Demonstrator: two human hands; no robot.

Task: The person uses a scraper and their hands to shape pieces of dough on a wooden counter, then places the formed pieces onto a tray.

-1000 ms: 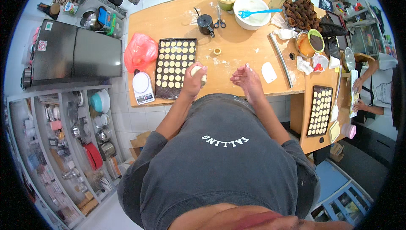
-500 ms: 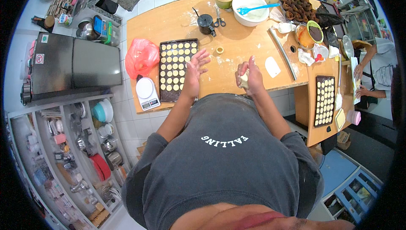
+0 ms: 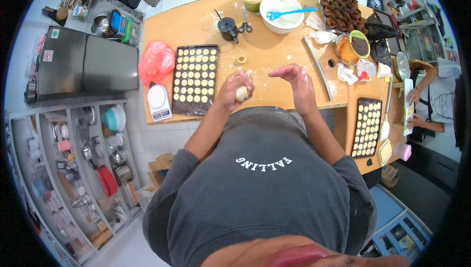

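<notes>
A small lump of pale dough (image 3: 242,93) sits in my left hand (image 3: 236,89), whose fingers curl round it above the table's near edge. To the right, my right hand (image 3: 297,83) is raised and holds nothing, its fingers stretched out toward the left and dusted with flour. Left of my left hand lies a dark baking tray (image 3: 189,111) with rows of flat, round pale dough pieces. A small ring-shaped cutter (image 3: 241,60) rests on the floured wooden table (image 3: 265,51) just beyond my hands.
A kitchen scale (image 3: 159,102) and pink plastic bag (image 3: 156,61) flank the tray. Farther back are a black lidded pot (image 3: 227,28), scissors (image 3: 245,25) and a white bowl (image 3: 282,25) with a blue spatula. A metal rod (image 3: 319,70) lies right; another person's hands (image 3: 414,120) work beyond.
The dough has passed from my right hand to my left, which has closed round it. My right hand has opened. The view has shifted slightly, and the white scraper no longer shows.
</notes>
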